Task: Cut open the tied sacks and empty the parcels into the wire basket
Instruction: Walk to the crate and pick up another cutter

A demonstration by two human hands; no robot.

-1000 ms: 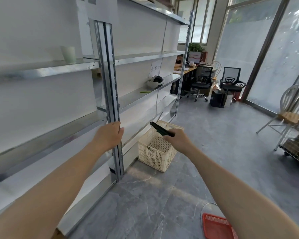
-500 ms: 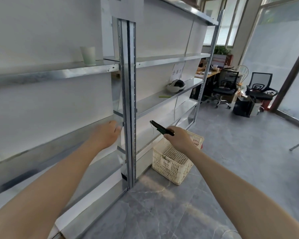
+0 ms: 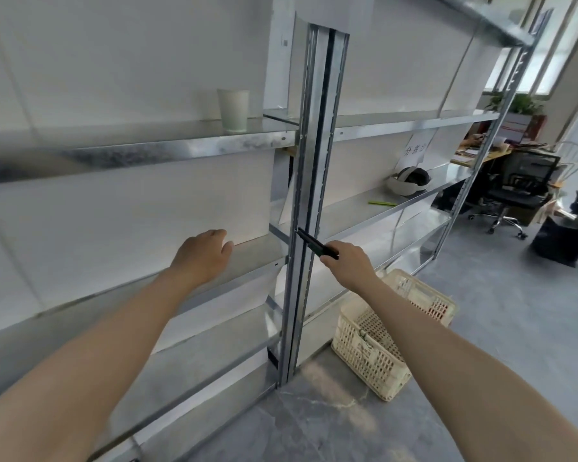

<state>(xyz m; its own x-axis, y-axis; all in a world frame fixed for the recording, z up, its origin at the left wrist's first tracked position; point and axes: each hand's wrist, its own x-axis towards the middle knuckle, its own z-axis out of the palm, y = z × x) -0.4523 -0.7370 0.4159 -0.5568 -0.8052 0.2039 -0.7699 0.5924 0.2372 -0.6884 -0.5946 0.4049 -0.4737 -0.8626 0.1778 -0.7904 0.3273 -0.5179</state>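
Observation:
My right hand grips a dark cutter whose tip points up and left, in front of the metal shelf upright. My left hand reaches out over the middle shelf board left of the upright, fingers loosely bent and holding nothing. A cream plastic lattice basket stands on the floor below my right forearm. No sacks or parcels are in view.
A pale cup stands on the upper shelf. A white helmet and a green pen lie on the right-hand shelf. Office chairs and a dark bin stand at the far right on the grey floor.
The view has swung left toward the shelving. My left hand has moved from the upright to over the shelf board. My right hand keeps the cutter, now in front of the upright.

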